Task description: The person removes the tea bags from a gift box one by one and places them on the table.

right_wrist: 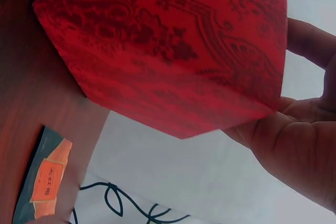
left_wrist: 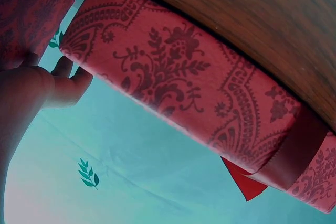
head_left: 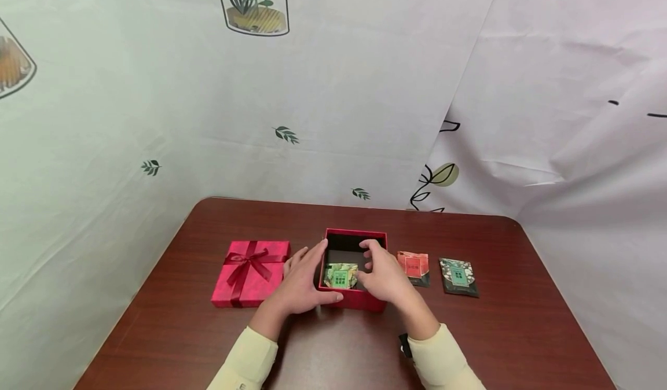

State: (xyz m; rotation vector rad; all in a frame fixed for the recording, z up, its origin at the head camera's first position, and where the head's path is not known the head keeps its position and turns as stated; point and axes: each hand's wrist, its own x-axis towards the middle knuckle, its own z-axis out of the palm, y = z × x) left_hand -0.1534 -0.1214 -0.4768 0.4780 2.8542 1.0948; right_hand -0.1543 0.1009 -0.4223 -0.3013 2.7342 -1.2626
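A red patterned gift box stands without its lid in the middle of the table, with a dark interior. Inside it, at the front left, lies a green sachet. My left hand rests along the box's left side, index finger stretched by the rim and thumb at the front wall. Over the box's right part is my right hand, its fingers bent and apart from the thumb, whose tip is right at the sachet's right edge. In the right wrist view, that hand reaches past the box's rim.
The red lid with a ribbon bow lies left of the box. To the right are a red-orange sachet and a dark floral sachet. A small black object shows beside the right sleeve. A printed curtain hangs behind the table.
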